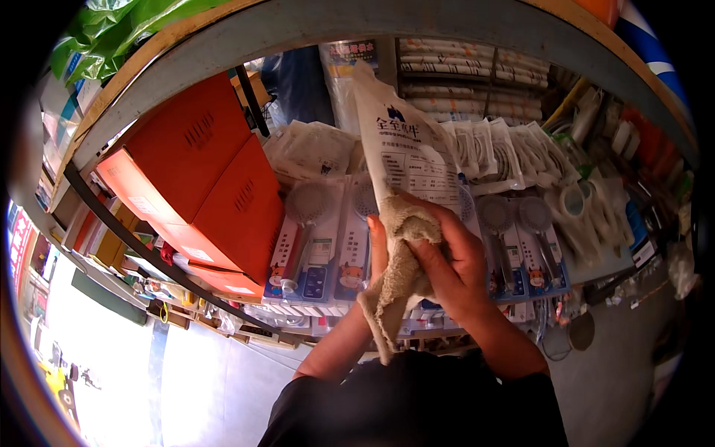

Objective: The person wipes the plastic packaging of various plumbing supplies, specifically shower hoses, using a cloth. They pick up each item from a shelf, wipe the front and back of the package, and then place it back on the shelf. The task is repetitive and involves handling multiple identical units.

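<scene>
A printed translucent plastic packet (416,151) stands up in front of me, its lower end at my hands. My right hand (455,257) grips a beige terry cloth (410,223), thumb on top, against the packet's lower part. My left hand (377,246) is behind the cloth and packet; its thumb shows at the left edge, while the other fingers are hidden. The cloth's loose end hangs down between my wrists. Behind the packet lie shower heads in clear packs (307,240), in a row on the shelf.
Orange-red boxes (223,184) are stacked at left. Bagged hoses (503,151) and more clear packets (313,148) lie behind the shower heads. White wrapped rolls (447,61) fill the rear rack. A grey shelf beam (335,28) crosses above; a dark metal bar (167,274) runs along the lower left.
</scene>
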{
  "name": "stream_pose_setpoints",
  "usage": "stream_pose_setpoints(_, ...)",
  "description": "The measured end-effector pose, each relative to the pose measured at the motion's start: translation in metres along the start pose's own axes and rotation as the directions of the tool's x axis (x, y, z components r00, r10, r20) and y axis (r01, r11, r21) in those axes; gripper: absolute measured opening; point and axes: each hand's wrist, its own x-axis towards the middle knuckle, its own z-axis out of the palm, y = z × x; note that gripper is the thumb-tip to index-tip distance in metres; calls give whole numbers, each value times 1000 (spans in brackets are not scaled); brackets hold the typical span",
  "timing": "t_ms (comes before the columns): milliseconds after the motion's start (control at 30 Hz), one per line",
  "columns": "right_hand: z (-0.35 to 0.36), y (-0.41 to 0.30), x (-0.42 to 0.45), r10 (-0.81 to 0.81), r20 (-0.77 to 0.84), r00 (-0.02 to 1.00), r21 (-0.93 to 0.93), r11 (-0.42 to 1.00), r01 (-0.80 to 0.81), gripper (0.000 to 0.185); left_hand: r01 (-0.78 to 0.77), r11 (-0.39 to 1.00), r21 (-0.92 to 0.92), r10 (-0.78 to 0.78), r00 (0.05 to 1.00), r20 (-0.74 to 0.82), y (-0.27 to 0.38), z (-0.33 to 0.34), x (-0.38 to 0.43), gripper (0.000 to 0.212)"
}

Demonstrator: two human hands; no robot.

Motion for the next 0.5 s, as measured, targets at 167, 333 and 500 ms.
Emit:
stream_pose_setpoints(167, 4, 16, 8, -266, 275, 924, -413, 835, 363, 46, -32, 949, -312, -20, 987, -161, 2, -9, -9, 79)
stream_pose_setpoints(333, 3, 13, 25, -244, 402, 883, -638, 616, 461, 46, -93, 928, -361, 0, 968, -250, -1, -14, -2, 77)
stream_pose_setpoints(500, -13, 13, 66, -329, 337, 882, -727, 505, 466, 40, -99, 927, -362, 2, 966, -259, -8, -9, 11, 76)
